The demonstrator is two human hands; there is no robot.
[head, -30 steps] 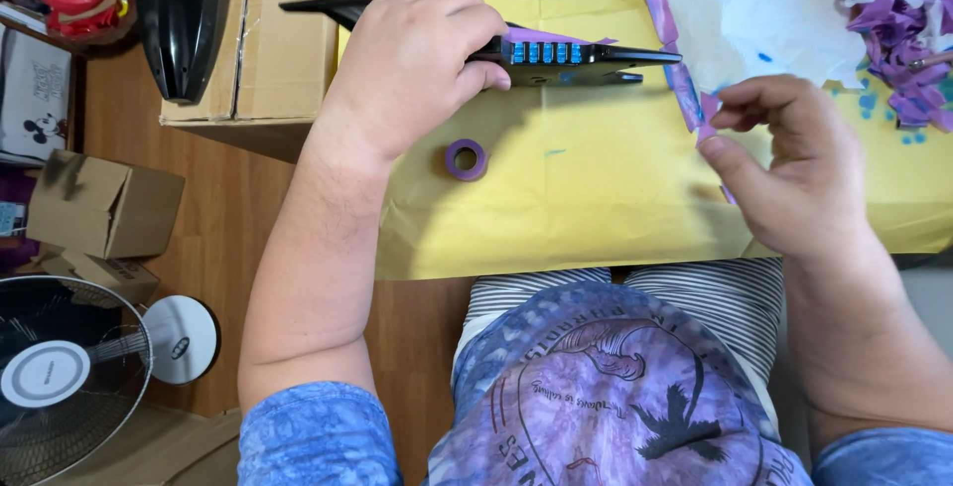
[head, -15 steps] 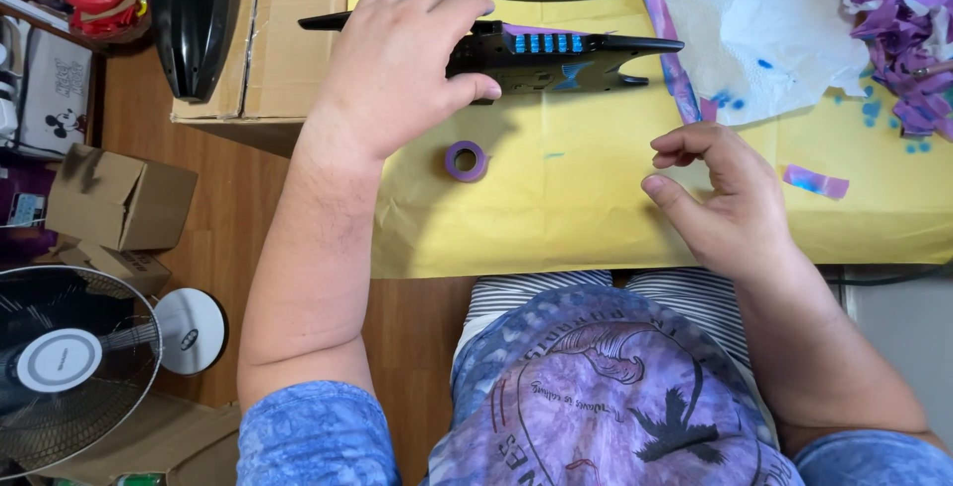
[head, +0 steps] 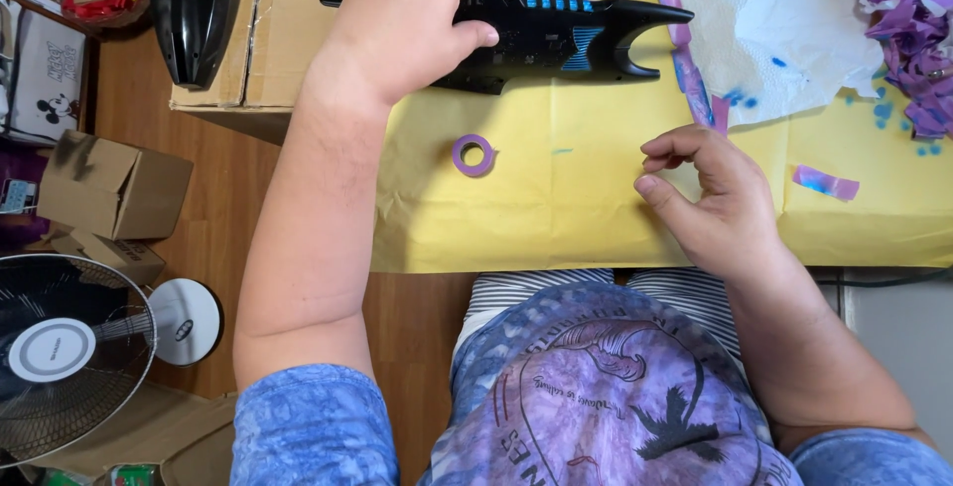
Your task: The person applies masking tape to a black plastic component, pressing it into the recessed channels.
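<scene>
Left hand [head: 412, 19] clamped over the near edge of a black model part with blue striping [head: 556, 34], lying at the far side of the yellow paper sheet [head: 556, 218]. Right hand [head: 710, 198] hovers over the paper, fingers loosely curled, thumb near forefinger, holding nothing visible. Purple tape roll [head: 474, 154] lies flat between the hands. White paper towel [head: 784, 29] far right, blue-spotted.

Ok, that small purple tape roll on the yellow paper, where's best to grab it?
The tape roll lies flat with its hole up and bare yellow paper all round. Probably best from straight above, pinching the outer rim across its width, or one finger in the hole and one outside.
</scene>
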